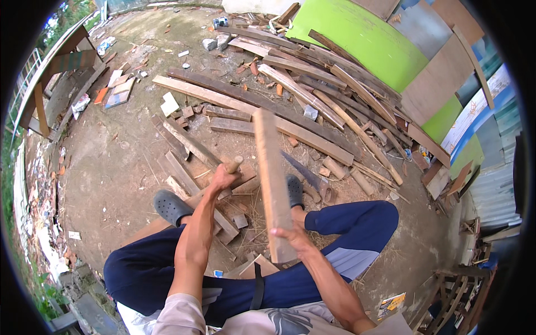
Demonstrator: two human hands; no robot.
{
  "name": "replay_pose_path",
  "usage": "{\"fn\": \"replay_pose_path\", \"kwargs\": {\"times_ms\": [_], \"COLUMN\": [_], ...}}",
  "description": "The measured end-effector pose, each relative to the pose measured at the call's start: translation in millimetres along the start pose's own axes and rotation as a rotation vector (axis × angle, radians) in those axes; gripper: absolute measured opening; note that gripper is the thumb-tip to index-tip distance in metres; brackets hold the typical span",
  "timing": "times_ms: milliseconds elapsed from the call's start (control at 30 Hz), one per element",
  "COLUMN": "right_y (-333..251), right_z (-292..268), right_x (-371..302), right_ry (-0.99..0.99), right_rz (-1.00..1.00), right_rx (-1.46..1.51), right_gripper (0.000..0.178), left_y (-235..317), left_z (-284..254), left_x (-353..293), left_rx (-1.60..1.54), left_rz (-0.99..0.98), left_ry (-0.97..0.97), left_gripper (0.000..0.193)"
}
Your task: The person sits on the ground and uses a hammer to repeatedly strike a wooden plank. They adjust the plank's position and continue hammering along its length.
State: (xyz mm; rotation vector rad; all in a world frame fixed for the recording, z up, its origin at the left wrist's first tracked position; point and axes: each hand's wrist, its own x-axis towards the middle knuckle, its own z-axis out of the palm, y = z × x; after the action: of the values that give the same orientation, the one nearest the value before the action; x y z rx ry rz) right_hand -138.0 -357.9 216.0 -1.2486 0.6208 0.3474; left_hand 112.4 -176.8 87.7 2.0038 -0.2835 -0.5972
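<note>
My left hand (224, 177) is closed around a round, pale wooden handle (236, 163). The rest of that tool is hidden or too unclear to name. In my right hand (293, 239) is a long wooden plank (269, 173), gripped near its lower end and tilted up away from my lap. Its far end looks slightly blurred. Between my feet, under my left hand, lie wooden blocks and offcuts (226, 223). A handsaw (304, 172) with a dark blade rests on the ground, to the right of the plank and beyond my right shoe (295, 191).
Long timber strips (329, 89) are heaped from the far middle to the right. Two long planks (234, 103) lie across the ground ahead. Green panels (357, 42) lean at far right. A wooden frame (61, 61) stands far left, with scrap boards (120, 92) beside it.
</note>
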Motion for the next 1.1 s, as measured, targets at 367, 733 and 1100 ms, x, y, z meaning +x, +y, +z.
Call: {"fn": "replay_pose_path", "kwargs": {"times_ms": [367, 733, 1100], "right_y": [0, 1, -7], "right_z": [-12, -12, -3], "right_x": [27, 33, 43], "right_ry": [0.146, 0.225, 0.121], "right_rz": [-0.203, 0.011, -0.248], "right_rx": [-0.148, 0.044, -0.117], "right_gripper": [0.074, 0.072, 0.078], "left_y": [-23, -38, -47], "left_z": [-7, -14, -21], "left_x": [7, 6, -6], "left_rx": [-0.025, -0.131, -0.278], "left_rz": [0.027, -0.049, 0.014], "left_ry": [-0.063, -0.114, -0.058], "left_gripper": [0.019, 0.018, 0.017]}}
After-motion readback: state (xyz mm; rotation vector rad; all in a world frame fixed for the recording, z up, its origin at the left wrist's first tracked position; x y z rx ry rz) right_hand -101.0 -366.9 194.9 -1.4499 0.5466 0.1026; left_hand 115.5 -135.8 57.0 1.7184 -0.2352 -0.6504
